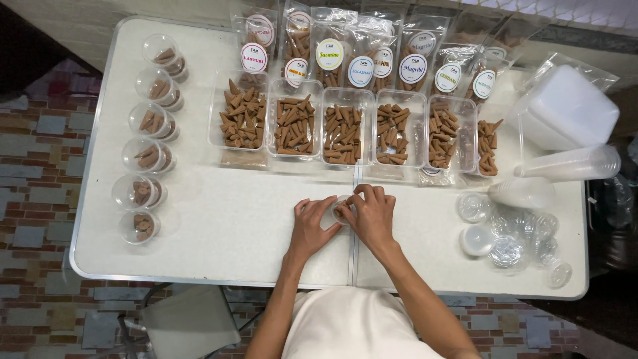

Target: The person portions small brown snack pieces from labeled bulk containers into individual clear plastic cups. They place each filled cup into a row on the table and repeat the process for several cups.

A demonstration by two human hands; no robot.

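white table: both hands' fingers closed around the small cup between them.

Both hands, left and right, meet on a cup on the table, the left hand at its left side and the right hand over its top and right side. Beyond the hands runs a row of trays with cones in them, and behind the trays stands a row of bags. Well left of the left hand a column of filled cups runs front to back; right of the right hand lie lids, with stacked cups beyond them.
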